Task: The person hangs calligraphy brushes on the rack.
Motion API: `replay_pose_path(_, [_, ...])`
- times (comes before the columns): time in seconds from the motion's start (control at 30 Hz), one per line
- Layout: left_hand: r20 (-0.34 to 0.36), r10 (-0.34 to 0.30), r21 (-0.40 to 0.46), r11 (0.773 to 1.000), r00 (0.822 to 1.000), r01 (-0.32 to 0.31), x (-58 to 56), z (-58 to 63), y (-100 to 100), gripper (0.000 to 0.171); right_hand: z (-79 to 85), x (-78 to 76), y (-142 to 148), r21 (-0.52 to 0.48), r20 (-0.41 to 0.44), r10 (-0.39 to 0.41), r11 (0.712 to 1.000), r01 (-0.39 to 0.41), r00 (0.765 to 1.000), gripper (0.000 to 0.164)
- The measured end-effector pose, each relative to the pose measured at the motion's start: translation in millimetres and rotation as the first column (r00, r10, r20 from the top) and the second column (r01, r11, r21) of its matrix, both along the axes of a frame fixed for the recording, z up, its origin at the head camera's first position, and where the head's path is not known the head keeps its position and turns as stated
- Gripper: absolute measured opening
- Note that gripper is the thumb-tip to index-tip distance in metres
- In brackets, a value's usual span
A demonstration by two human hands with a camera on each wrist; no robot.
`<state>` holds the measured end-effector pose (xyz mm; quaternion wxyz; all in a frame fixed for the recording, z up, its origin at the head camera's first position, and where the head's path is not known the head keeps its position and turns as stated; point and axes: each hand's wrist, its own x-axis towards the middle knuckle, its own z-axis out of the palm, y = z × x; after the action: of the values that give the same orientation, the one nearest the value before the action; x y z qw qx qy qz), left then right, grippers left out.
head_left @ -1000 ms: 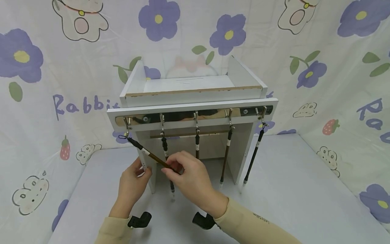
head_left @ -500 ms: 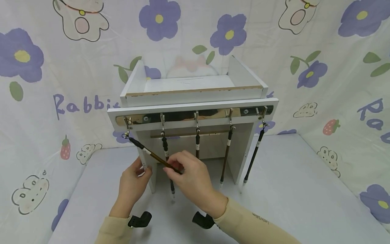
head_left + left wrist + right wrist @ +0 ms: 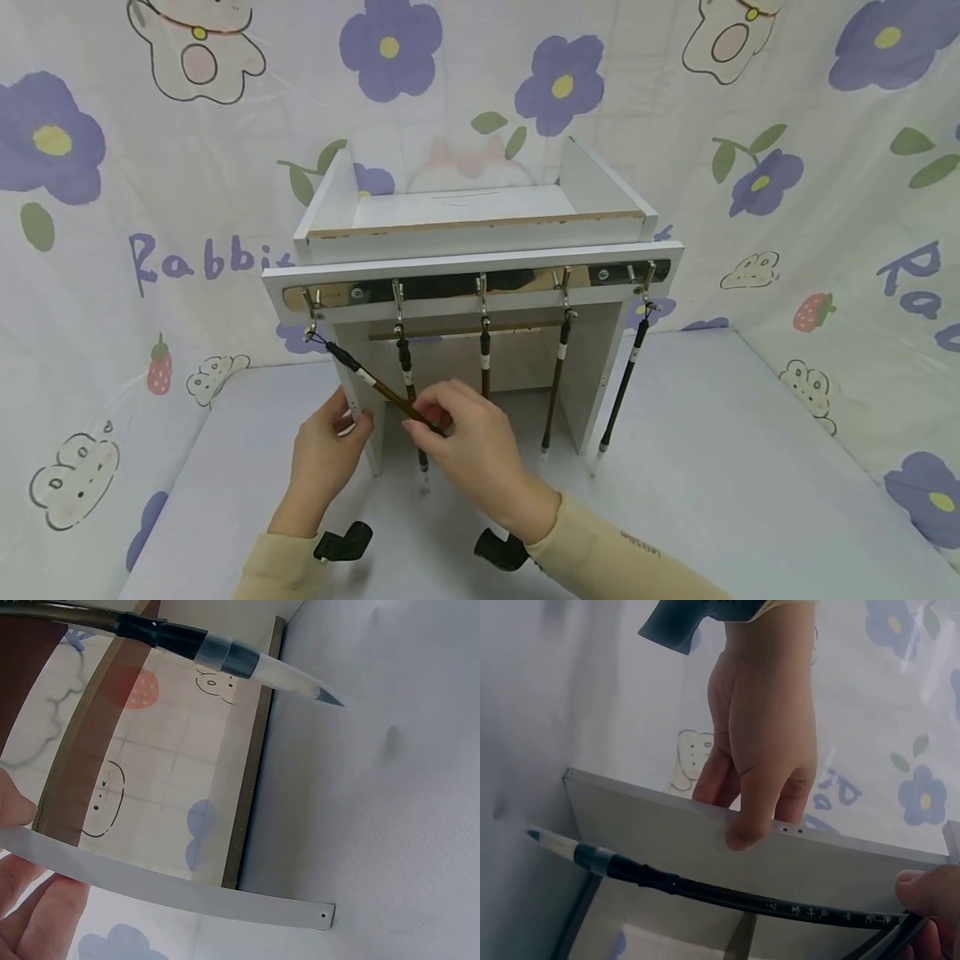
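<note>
My right hand [image 3: 480, 446] pinches a calligraphy brush [image 3: 381, 387] by the lower part of its brown handle, holding it slanted. The cord loop [image 3: 311, 335] at its top end is at the tip of the leftmost metal hook [image 3: 311, 312]. My left hand [image 3: 326, 450] grips the front edge of the left side panel [image 3: 373, 433] of a white rack, thumb inside and fingers outside. Right behind the held brush hangs a second brush [image 3: 406, 358] from its own hook; its white bristles [image 3: 289, 677] point down. My right fingers hide the held brush's bristle end.
Further brushes hang to the right: a middle one [image 3: 485, 354], a brown one [image 3: 557, 383] and a dark one [image 3: 625, 387] at the end. The hook rail [image 3: 442, 285] spans the rack's front. A patterned cloth [image 3: 465, 108] stands behind the white tabletop [image 3: 720, 467].
The held brush's loop has moved slightly right, from beside the leftmost hook to its tip, and my right hand has shifted a little lower and right. My left hand has stayed in place.
</note>
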<state>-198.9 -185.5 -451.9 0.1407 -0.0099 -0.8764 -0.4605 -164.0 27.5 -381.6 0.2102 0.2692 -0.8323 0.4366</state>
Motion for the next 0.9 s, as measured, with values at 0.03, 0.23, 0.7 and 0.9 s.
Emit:
replay_pose_path(0.03, [0.0,-0.002,0.001,1.0,1.0,0.002,0.1,0.1,-0.1,0.052,-1.3,0.5,-0.8,0.0,0.006,0.004,1.0,-0.004,1.0,0.015])
replay_pose_path(0.23, [-0.01,-0.006,0.003,1.0,1.0,0.006,0.1,1.1,-0.5,0.049,-8.8,3.4,-8.1,-0.014,0.03,0.025,1.0,-0.025,0.999,0.015])
replay_pose_path(0.7, [0.003,0.001,0.008,1.0,1.0,-0.001,-0.6,0.5,-1.6,0.048,-32.4,6.9,-38.1,-0.058,0.093,0.074,0.996,-0.069,0.993,0.012])
replay_pose_path(0.9, [0.009,0.006,0.003,1.0,1.0,-0.006,-1.6,0.0,-0.8,0.044,-43.4,5.5,-49.0,-0.052,0.085,0.043,0.998,-0.039,0.995,0.012])
